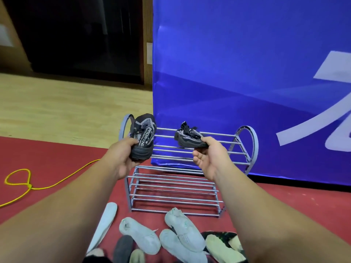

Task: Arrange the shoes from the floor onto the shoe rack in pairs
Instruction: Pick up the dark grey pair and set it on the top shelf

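1. The left hand (121, 156) has its fingers curled round the heel end of a black shoe (143, 137). The thumb lies on the near side and the other fingers wrap underneath.
2. That shoe stands up from the fingers with its toe pointing up and away. Its grey patterned side with lettering faces the camera.
3. The right hand (210, 158) pinches one end of a second black shoe (189, 138) between thumb and fingertips. The lower fingers are loosely bent below it.
4. The second shoe stretches left from those fingers, lying roughly level, with its laces sticking up.
5. Just beyond and below both sets of fingers is the shoe rack (171, 194), a grey metal frame with two shelves of rails.
6. The left-hand shoe is in front of the rack's left end hoop. The right-hand shoe is over the top shelf, but whether it touches the rails cannot be told.
7. Nearer the person than the fingers, beneath the forearms, pale shoes (139, 235) lie jumbled on the red mat (57, 168). A dark shoe (123, 247) and a black-and-green one (222, 236) lie among them.
8. Far left of the left fingers, a yellow cord (18, 177) loops across the mat.
9. Behind the rack stands a blue banner (247, 73), with a wooden floor (57, 103) to its left.
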A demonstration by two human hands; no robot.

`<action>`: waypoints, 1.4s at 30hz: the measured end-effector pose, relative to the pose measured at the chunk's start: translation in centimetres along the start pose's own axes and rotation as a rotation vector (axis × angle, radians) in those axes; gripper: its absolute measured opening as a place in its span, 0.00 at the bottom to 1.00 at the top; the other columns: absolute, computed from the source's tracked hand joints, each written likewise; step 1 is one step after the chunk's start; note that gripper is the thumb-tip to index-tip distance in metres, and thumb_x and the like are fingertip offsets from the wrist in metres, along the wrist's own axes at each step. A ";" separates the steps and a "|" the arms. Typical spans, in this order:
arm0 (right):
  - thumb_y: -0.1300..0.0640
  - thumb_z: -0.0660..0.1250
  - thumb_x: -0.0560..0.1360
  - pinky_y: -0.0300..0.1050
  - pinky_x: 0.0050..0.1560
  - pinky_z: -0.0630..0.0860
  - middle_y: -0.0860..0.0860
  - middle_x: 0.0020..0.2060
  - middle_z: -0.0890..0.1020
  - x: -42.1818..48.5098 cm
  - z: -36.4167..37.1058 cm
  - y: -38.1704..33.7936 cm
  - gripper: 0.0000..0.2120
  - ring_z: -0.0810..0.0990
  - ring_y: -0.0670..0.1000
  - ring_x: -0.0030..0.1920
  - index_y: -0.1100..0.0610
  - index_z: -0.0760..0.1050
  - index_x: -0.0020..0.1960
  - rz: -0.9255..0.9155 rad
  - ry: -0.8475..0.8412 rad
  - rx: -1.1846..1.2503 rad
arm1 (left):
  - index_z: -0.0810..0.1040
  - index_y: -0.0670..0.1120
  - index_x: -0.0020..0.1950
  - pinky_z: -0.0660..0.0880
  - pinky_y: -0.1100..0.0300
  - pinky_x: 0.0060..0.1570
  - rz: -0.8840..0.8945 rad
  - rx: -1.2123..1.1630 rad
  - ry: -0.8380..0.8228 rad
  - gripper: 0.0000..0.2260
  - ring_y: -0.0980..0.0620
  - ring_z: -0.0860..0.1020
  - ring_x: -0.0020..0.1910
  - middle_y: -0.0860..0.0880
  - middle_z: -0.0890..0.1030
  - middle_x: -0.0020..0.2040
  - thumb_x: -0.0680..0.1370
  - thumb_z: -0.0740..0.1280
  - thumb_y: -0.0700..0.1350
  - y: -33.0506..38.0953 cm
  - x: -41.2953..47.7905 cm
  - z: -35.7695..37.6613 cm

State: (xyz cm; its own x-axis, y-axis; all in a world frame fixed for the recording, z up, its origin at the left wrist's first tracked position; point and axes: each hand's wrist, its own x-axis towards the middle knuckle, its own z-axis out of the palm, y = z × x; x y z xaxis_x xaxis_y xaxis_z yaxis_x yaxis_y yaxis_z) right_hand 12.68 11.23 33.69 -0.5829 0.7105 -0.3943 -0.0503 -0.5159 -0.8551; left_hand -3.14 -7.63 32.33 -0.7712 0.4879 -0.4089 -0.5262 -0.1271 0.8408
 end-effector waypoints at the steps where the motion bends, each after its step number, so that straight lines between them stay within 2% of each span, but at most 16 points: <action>1: 0.55 0.67 0.80 0.45 0.30 0.76 0.54 0.32 0.81 0.6 0.2 0.3 0.11 0.78 0.51 0.30 0.62 0.78 0.56 0.006 -0.001 0.008 | 0.77 0.41 0.58 0.82 0.49 0.42 -0.006 -0.009 -0.015 0.08 0.43 0.84 0.50 0.38 0.84 0.54 0.82 0.61 0.39 -0.2 0.7 0.0; 4: 0.57 0.67 0.80 0.45 0.33 0.77 0.56 0.38 0.83 2.0 0.7 1.1 0.10 0.79 0.51 0.32 0.62 0.78 0.57 0.028 -0.009 0.030 | 0.76 0.44 0.65 0.83 0.49 0.45 -0.008 -0.085 -0.092 0.11 0.44 0.85 0.52 0.40 0.84 0.57 0.84 0.60 0.39 -1.0 2.9 -0.2; 6: 0.57 0.68 0.80 0.44 0.33 0.77 0.56 0.39 0.83 2.9 1.1 1.5 0.10 0.80 0.51 0.33 0.62 0.78 0.57 0.036 -0.025 0.047 | 0.76 0.49 0.67 0.83 0.47 0.46 -0.021 -0.140 -0.087 0.12 0.44 0.85 0.53 0.42 0.84 0.58 0.85 0.60 0.42 -1.6 4.2 -0.4; 9: 0.58 0.68 0.80 0.44 0.33 0.78 0.55 0.41 0.84 4.2 1.6 2.5 0.12 0.80 0.50 0.34 0.62 0.78 0.61 0.049 -0.052 0.052 | 0.79 0.51 0.62 0.83 0.47 0.45 -0.104 0.099 0.020 0.14 0.45 0.86 0.51 0.45 0.85 0.56 0.83 0.61 0.56 -2.7 4.7 -0.8; 11: 0.59 0.67 0.81 0.43 0.34 0.78 0.55 0.42 0.84 4.7 1.9 3.3 0.13 0.80 0.50 0.35 0.62 0.77 0.63 0.066 -0.054 0.036 | 0.75 0.54 0.67 0.83 0.45 0.48 -0.168 0.275 0.017 0.20 0.44 0.84 0.53 0.46 0.83 0.59 0.79 0.65 0.62 -3.7 4.5 -1.6; 13: 0.61 0.65 0.81 0.43 0.34 0.78 0.56 0.41 0.83 5.0 2.2 4.2 0.13 0.80 0.50 0.35 0.63 0.76 0.65 0.087 -0.049 0.032 | 0.64 0.60 0.77 0.83 0.48 0.47 -0.191 0.338 -0.027 0.32 0.44 0.83 0.55 0.46 0.80 0.65 0.76 0.74 0.55 -4.4 4.8 -2.5; 14: 0.61 0.65 0.81 0.42 0.33 0.78 0.56 0.42 0.83 5.2 2.3 4.7 0.13 0.80 0.50 0.34 0.64 0.75 0.65 0.095 -0.044 0.032 | 0.61 0.61 0.78 0.83 0.50 0.47 -0.190 0.349 -0.040 0.37 0.44 0.84 0.54 0.46 0.79 0.65 0.74 0.76 0.48 -4.6 5.0 -2.9; 15: 0.62 0.65 0.81 0.42 0.33 0.78 0.57 0.42 0.83 5.4 2.4 5.1 0.14 0.80 0.50 0.35 0.64 0.75 0.65 0.100 -0.039 0.031 | 0.62 0.59 0.78 0.83 0.51 0.48 -0.185 0.363 -0.033 0.38 0.45 0.84 0.53 0.46 0.80 0.64 0.74 0.77 0.42 -4.8 5.2 -3.1; 18: 0.63 0.65 0.82 0.42 0.35 0.78 0.57 0.44 0.84 5.6 2.9 6.1 0.12 0.80 0.51 0.37 0.63 0.76 0.64 0.116 -0.038 0.025 | 0.71 0.54 0.70 0.83 0.55 0.46 -0.168 0.341 -0.008 0.28 0.45 0.85 0.52 0.44 0.81 0.63 0.75 0.73 0.35 -5.1 5.8 -3.3; 22: 0.63 0.64 0.82 0.42 0.35 0.78 0.58 0.47 0.85 6.0 3.8 6.5 0.12 0.80 0.51 0.37 0.60 0.77 0.65 0.103 -0.093 0.041 | 0.70 0.57 0.74 0.83 0.56 0.43 -0.155 0.207 -0.009 0.31 0.46 0.86 0.50 0.44 0.81 0.61 0.77 0.71 0.34 -4.9 6.5 -3.8; 24: 0.63 0.65 0.82 0.43 0.39 0.80 0.58 0.50 0.85 6.3 4.1 6.4 0.12 0.82 0.52 0.40 0.59 0.77 0.65 0.093 -0.122 0.035 | 0.71 0.58 0.74 0.83 0.56 0.45 -0.132 0.167 -0.019 0.29 0.46 0.86 0.49 0.43 0.80 0.62 0.78 0.70 0.33 -4.5 6.7 -3.8; 27: 0.62 0.68 0.81 0.46 0.45 0.84 0.60 0.50 0.86 7.6 4.4 7.3 0.12 0.88 0.55 0.47 0.63 0.77 0.63 0.154 -0.069 -0.072 | 0.70 0.60 0.74 0.83 0.55 0.48 -0.092 0.116 -0.014 0.31 0.46 0.85 0.52 0.41 0.78 0.64 0.78 0.68 0.32 -3.9 7.6 -3.5; 29: 0.60 0.69 0.81 0.50 0.43 0.85 0.62 0.50 0.86 8.2 4.3 8.4 0.13 0.88 0.58 0.44 0.65 0.76 0.64 0.240 -0.020 -0.188 | 0.68 0.60 0.75 0.83 0.56 0.47 -0.085 0.102 0.006 0.32 0.45 0.85 0.52 0.42 0.79 0.63 0.78 0.68 0.32 -3.9 8.2 -3.1; 34: 0.56 0.64 0.84 0.49 0.36 0.84 0.62 0.49 0.86 8.2 4.1 9.9 0.16 0.88 0.58 0.41 0.63 0.73 0.68 0.325 -0.059 -0.248 | 0.67 0.58 0.76 0.83 0.54 0.49 -0.125 0.154 0.089 0.30 0.47 0.84 0.52 0.46 0.80 0.61 0.80 0.66 0.34 -4.1 9.6 -2.6; 38: 0.57 0.61 0.84 0.51 0.41 0.85 0.61 0.48 0.87 8.4 4.2 10.0 0.14 0.88 0.59 0.45 0.62 0.72 0.67 0.316 -0.066 -0.211 | 0.71 0.55 0.74 0.83 0.55 0.51 -0.092 0.162 0.112 0.26 0.48 0.84 0.50 0.47 0.81 0.57 0.80 0.66 0.34 -3.7 9.9 -2.6; 42: 0.57 0.59 0.85 0.52 0.42 0.84 0.61 0.47 0.87 8.3 4.4 10.0 0.13 0.88 0.60 0.45 0.61 0.72 0.66 0.323 -0.072 -0.217 | 0.69 0.51 0.75 0.83 0.55 0.51 -0.051 0.110 0.191 0.25 0.51 0.83 0.45 0.44 0.79 0.56 0.81 0.65 0.34 -3.7 10.4 -2.9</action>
State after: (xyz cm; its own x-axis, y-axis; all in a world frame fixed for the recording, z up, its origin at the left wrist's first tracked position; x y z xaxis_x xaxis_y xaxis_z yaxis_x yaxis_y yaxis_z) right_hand 3.77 9.82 23.37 -0.5963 0.4885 -0.6370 0.3133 -0.5890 -0.7450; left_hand -10.30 -4.58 23.93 -0.8042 0.3175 -0.5024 -0.5317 -0.0067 0.8469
